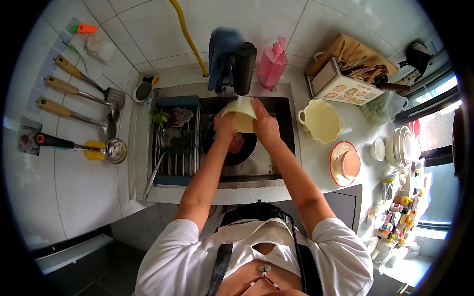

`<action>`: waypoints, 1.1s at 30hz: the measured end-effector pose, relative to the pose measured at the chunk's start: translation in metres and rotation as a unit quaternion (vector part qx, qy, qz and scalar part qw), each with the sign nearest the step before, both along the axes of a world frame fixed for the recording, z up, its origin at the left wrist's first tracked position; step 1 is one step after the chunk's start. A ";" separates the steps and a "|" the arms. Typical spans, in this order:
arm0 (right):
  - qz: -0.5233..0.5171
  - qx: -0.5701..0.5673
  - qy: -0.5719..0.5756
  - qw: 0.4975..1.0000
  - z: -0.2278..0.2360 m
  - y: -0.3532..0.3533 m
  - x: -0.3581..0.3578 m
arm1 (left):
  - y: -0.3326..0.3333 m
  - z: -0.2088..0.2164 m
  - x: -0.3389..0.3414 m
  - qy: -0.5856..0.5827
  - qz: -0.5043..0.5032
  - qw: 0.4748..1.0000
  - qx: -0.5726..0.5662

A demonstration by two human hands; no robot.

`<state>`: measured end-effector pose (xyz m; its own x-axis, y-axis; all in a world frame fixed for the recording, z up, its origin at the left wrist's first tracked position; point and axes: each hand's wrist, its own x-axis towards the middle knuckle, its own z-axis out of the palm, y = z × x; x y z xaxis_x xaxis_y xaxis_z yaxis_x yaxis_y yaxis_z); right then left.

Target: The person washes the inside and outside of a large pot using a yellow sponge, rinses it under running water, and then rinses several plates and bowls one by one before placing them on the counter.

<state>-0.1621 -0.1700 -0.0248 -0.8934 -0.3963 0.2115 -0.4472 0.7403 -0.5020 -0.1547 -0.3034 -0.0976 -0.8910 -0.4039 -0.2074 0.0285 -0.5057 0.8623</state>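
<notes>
I see both hands gripping one pale yellow bowl [244, 118]: left hand [225, 122] at its left side, right hand [265, 125] at its right. Bowl sits tilted below the black faucet [245, 69], above a dark pan [247, 153] in the sink [264, 165].

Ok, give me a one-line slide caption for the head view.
Left hand and right hand hold a pale yellow bowl beneath the dark faucet, over the sink, a dish rack alongside.

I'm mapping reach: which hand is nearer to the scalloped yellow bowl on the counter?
Right. The right hand is left of the scalloped yellow bowl, apart from it; the left hand is farther left, across the held bowl.
</notes>
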 end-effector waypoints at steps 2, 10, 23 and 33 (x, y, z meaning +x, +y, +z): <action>0.019 0.039 0.019 0.999 -0.003 0.003 -0.002 | -0.009 0.009 0.000 0.065 -0.019 0.967 -0.246; 0.089 0.075 0.117 0.986 -0.025 0.008 -0.026 | -0.003 0.034 0.003 0.121 0.009 0.816 -0.565; -0.133 -0.229 -0.073 0.961 -0.041 -0.017 0.002 | 0.027 0.002 0.007 -0.025 0.152 0.955 0.255; -0.049 -0.186 0.005 0.981 -0.025 -0.003 -0.023 | 0.016 0.025 0.017 0.056 0.093 0.993 -0.041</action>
<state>-0.1855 -0.1732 -0.0496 -0.9208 -0.2020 0.3337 -0.3887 0.5466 -0.7417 -0.1375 -0.2872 -0.0725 -0.8151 -0.5751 -0.0707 0.2130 -0.4110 0.8864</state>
